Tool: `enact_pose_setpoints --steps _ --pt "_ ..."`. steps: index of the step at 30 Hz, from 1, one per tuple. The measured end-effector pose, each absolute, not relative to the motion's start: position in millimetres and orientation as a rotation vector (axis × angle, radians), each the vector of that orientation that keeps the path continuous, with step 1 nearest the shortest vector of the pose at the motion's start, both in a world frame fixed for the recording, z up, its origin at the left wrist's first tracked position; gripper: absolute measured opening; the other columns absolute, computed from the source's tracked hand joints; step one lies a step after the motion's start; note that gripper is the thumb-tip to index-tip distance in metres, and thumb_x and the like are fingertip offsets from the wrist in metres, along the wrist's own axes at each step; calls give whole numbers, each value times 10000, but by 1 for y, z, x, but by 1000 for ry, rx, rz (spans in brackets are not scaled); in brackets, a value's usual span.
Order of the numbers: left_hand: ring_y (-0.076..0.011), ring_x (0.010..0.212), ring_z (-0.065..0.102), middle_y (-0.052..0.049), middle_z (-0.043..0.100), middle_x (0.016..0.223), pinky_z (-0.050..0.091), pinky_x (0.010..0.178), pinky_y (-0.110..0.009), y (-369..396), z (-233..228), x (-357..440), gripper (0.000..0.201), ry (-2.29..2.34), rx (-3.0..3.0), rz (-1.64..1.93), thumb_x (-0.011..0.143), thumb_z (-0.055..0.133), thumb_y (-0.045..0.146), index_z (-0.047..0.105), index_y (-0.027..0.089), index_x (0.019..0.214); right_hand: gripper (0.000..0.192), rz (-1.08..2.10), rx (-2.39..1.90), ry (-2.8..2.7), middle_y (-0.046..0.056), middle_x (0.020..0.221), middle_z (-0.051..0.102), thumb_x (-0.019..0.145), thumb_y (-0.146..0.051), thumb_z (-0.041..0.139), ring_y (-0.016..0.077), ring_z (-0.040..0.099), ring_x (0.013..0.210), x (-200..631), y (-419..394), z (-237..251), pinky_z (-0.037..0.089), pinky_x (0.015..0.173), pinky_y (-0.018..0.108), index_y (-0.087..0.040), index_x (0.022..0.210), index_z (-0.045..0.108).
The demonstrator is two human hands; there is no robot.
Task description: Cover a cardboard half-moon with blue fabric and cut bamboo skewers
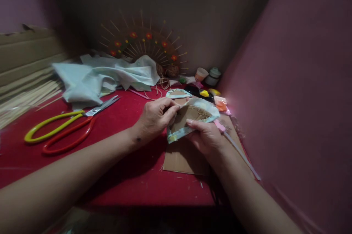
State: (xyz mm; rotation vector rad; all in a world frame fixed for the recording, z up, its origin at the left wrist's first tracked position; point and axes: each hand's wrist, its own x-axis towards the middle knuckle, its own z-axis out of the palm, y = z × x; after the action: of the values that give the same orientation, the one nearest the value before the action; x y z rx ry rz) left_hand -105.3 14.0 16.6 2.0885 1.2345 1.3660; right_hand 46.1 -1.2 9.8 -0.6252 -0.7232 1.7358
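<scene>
Above the red desk (132,192), seen from the head view, holds a cloth-edged cardboard piece (183,117) in the right grip (205,135), closed on the lower edge with thumb flat on the brown face. Pinches the upper curved edge with the left grip (161,112), closed at the fingertips; too hidden to tell cloth alone from cloth and card. Probably best to keep the right grip steady, draw the cloth border (212,108) snug over the curve, and smooth short stretches against puckers. Beneath both grips, a cardboard sheet (181,160); beyond the left grip, a second cloth-edged piece (178,96) and crumpled cloth (123,76); left of it, slightly opened scissors (95,111); just beside the right grip, a pale stick (242,156).
</scene>
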Motion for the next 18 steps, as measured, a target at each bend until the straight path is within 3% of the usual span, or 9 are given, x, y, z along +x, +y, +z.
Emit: enact_pose_setpoints --steps 6,12,16,18 --pt "-183 759 555 -94 609 813 434 712 -291 13 15 -109 242 1065 2572 1203 922 397 231 622 144 896 563 1718 -550 -773 -4 948 723 607 -18 619 174 677 861 48 -1 10 536 856 353 -254 1118 618" --pt "-162 694 526 -74 596 789 417 648 -269 12 14 -110 246 974 2803 1093 936 363 193 598 130 971 627 1712 -548 -810 -16 920 727 608 -27 616 173 680 833 50 0 10 539 845 346 -267 1186 578" --pt "-118 668 549 -26 621 826 429 634 -228 7 17 -113 240 778 2647 1150 930 419 180 529 159 1142 677 1739 -555 -830 -11 970 728 602 -19 626 196 677 882 53 3 11 539 845 364 -280 1222 551" --pt "-105 672 557 -17 631 850 440 636 -217 5 21 -115 204 838 2341 1314 912 467 183 539 174 1102 678 1748 -545 -833 -7 1026 721 619 -24 624 199 670 912 54 3 11 534 856 376 -289 1237 540"
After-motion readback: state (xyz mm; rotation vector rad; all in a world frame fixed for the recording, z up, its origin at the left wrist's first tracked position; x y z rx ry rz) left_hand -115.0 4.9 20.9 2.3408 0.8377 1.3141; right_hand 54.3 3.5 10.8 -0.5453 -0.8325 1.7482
